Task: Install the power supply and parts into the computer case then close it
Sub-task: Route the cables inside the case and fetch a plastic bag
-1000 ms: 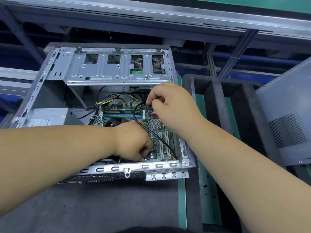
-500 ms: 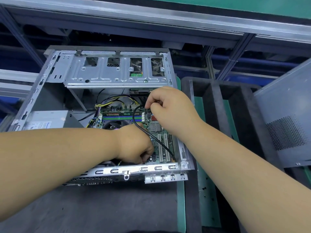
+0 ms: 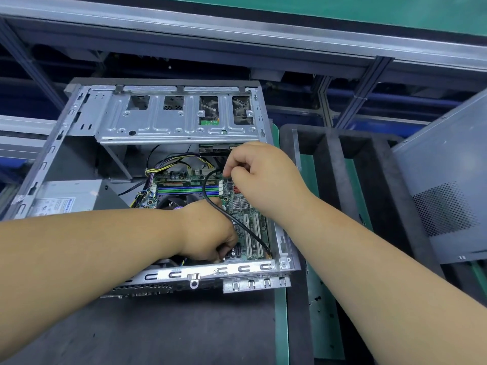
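Inside the open computer case (image 3: pixel 168 273) on the bench, a black cable (image 3: pixel 210 196) is pinched by the right hand (image 3: pixel 266 180); the left hand (image 3: pixel 208 230), fingers curled and hidden, is pressed by the motherboard (image 3: pixel 245 227); its grip cannot be told.

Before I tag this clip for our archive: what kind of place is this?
Probably a computer assembly line in a factory. An open computer case lies on a black mat, a foam slotted tray sits beside it, and an aluminium-framed conveyor rail runs behind the bench.

right hand (image 3: pixel 263 177) slightly lifted, black cable (image 3: pixel 210 198) loop taller
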A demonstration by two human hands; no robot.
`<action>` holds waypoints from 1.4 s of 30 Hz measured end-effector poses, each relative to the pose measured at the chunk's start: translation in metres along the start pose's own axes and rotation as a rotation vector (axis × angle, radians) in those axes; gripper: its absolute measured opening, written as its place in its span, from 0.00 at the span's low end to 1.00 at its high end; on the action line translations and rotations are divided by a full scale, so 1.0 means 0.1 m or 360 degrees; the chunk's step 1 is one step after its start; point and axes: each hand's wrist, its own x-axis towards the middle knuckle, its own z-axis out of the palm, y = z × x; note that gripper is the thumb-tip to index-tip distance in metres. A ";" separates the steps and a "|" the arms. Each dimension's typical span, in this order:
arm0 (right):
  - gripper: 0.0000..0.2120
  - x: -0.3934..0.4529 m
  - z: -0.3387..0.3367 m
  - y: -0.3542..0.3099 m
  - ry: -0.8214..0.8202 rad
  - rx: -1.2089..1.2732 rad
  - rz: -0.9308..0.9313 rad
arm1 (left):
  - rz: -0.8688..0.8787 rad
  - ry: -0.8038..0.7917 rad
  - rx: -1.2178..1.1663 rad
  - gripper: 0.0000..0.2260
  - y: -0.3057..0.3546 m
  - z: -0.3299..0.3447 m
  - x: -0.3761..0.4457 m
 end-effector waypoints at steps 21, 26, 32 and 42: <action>0.13 0.04 0.04 0.05 0.0049 0.0111 0.0048 | -0.0076 -0.0167 0.0031 0.06 0.06 -0.14 0.02; 0.15 0.02 0.01 0.06 0.0063 0.0389 0.0153 | -0.0013 -0.0334 -0.0350 0.10 0.01 -0.30 -0.16; 0.17 0.04 0.00 0.14 0.0119 0.0816 0.0230 | -0.0127 -0.0087 -0.0941 0.08 -0.13 -0.54 -0.63; 0.14 0.05 -0.37 0.35 0.0441 0.1412 0.0254 | -0.0758 0.0960 -0.1350 0.10 -0.21 -0.60 -1.04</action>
